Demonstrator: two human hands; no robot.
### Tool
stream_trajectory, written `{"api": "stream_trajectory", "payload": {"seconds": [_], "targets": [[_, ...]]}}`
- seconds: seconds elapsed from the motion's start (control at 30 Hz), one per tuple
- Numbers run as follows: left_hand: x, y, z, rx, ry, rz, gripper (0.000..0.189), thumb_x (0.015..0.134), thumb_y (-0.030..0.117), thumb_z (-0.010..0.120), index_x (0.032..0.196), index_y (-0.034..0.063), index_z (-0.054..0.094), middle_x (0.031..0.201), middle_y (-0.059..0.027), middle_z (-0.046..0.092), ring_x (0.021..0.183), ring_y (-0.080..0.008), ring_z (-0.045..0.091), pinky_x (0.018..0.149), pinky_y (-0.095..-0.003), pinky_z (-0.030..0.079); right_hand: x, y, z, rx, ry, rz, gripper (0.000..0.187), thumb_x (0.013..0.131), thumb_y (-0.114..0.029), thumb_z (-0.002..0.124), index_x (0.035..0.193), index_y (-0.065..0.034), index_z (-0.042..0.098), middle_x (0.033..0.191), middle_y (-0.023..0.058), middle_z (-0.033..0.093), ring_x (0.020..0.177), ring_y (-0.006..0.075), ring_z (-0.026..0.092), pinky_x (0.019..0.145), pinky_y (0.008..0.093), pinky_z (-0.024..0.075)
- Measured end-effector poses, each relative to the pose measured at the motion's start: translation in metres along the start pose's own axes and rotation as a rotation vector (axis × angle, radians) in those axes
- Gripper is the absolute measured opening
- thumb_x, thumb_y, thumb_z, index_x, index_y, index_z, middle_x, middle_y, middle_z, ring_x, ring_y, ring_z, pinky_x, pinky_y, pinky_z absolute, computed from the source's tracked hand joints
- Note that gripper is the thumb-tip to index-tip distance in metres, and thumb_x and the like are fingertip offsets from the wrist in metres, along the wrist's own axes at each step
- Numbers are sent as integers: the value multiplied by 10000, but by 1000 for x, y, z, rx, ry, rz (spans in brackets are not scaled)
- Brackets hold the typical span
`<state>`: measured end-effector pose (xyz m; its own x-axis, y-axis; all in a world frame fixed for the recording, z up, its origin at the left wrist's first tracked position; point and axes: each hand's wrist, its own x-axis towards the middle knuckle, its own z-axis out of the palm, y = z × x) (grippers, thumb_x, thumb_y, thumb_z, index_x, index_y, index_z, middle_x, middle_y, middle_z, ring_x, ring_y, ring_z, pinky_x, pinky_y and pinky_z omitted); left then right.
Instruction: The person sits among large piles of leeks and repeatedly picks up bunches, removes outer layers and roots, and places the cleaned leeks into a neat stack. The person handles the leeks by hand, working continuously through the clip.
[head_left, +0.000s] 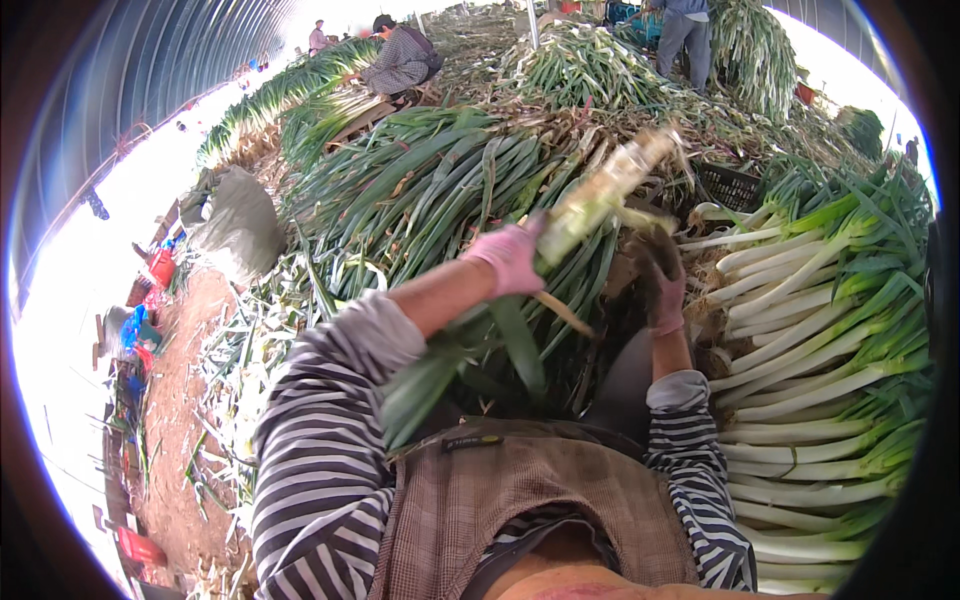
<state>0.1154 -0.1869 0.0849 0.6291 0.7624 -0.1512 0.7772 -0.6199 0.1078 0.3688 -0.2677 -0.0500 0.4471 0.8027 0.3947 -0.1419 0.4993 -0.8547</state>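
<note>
My left hand (511, 259), in a pink glove, grips a large Welsh onion (600, 196) in front of me. Its pale root end points up and to the right, blurred, while its green leaves (442, 375) trail down towards my lap. A yellowish strip of outer leaf (643, 219) stands away from the stalk and runs to the fingers of my right hand (664, 289). That hand wears a pink glove with dark, soiled fingers, and seems to pinch the strip, though blur hides the exact contact. A thin dry leaf (564, 313) hangs below my left hand.
Cleaned Welsh onions (795, 375) lie in a row along my right. An untrimmed heap (420, 180) spreads ahead. A black plastic crate (727, 186) sits beyond my right hand. A pale sack (241, 225) and leaf scraps (232, 375) lie left. Other people (401, 60) work farther off.
</note>
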Motion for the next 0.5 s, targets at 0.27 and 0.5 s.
{"api": "stream_trajectory", "payload": {"seconds": [0.27, 0.5], "targets": [[-90, -58, -139, 324, 296, -341, 972, 823, 236, 692, 1566, 137, 74, 1220, -224, 512, 976, -300, 636, 833, -398, 588, 24, -122, 56, -940, 95, -992, 732, 811, -61, 703, 1468, -32, 379, 1481, 188, 416, 1337, 397, 412, 1124, 459, 340], [-118, -65, -146, 729, 127, -78, 905, 815, 227, 704, 1556, 142, 191, 1144, -189, 537, 957, -285, 613, 856, -429, 556, 40, -149, 88, -1533, -12, -1042, 1055, 695, -328, 835, 1538, -96, 245, 1602, 161, 192, 1474, 393, 174, 1187, 562, 184]]}}
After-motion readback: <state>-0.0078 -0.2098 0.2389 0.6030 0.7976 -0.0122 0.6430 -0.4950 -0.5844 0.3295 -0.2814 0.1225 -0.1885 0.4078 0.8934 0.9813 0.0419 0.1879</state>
